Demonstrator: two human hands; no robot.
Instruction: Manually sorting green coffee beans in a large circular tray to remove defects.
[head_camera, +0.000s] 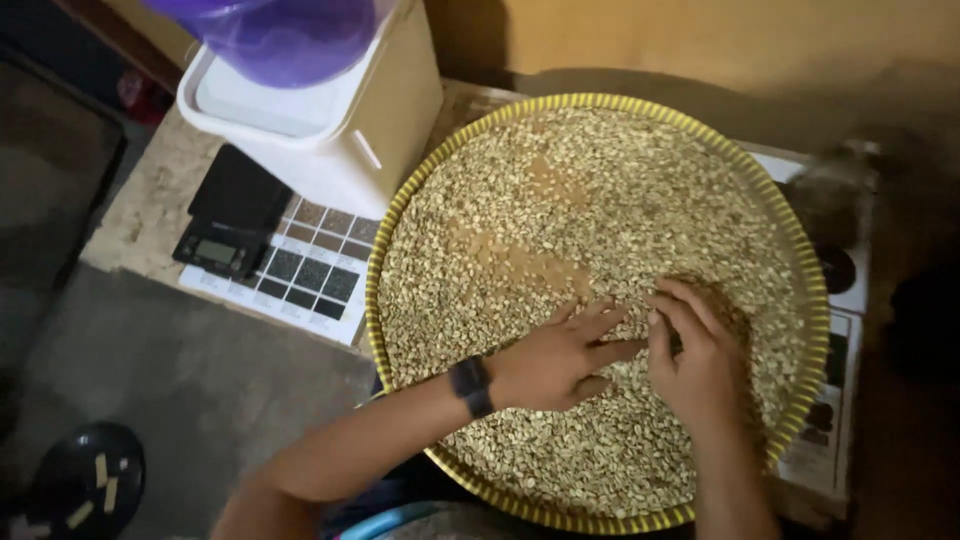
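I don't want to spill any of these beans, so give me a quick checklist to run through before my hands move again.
1. Both hands on the beans: ok. The left hand lies flat, and the right hand is curled beside it.
2. Beans inside the round tray: ok, none seen past the yellow rim.
3. Tray fully supported: cannot tell. Its near edge appears to hang past the table.
4. Space around the tray: not ok. The white bin stands right against the rim.
5. Scale within reach: ok, left of the tray by the colour chart.
6. Anything held in the right hand's fingers: cannot tell.
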